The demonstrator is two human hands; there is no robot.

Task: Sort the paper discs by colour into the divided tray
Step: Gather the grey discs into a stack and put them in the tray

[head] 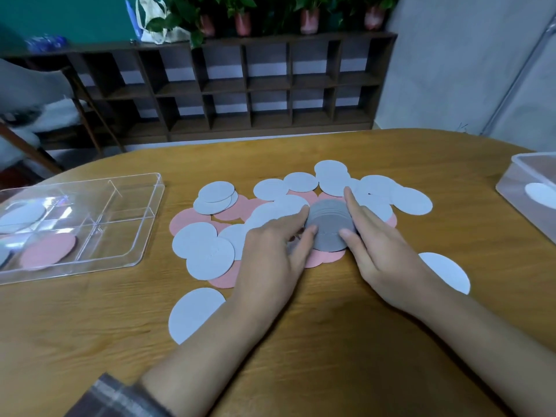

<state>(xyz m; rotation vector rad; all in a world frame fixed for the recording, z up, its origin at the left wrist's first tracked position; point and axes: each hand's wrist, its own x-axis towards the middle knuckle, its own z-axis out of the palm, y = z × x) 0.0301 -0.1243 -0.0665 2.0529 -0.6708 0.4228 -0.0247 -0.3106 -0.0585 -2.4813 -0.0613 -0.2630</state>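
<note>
Divided tray [144, 224] at left of frame holds a pink disc [48, 251]. Centre: left hand [270, 254] and right hand [382, 257], each grip pressed against the grey disc stack [329, 227] (loose discs around) on the bench [301, 341].

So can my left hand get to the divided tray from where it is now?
Probably yes. The left hand is on the grey stack, and only bare table and loose discs lie between it and the tray, which is open-topped.

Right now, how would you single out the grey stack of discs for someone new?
Find the wooden table, then the spread of pale and pink discs mid-table. The grey stack sits between the left hand and right hand, the darkest, only piled discs there.
</note>
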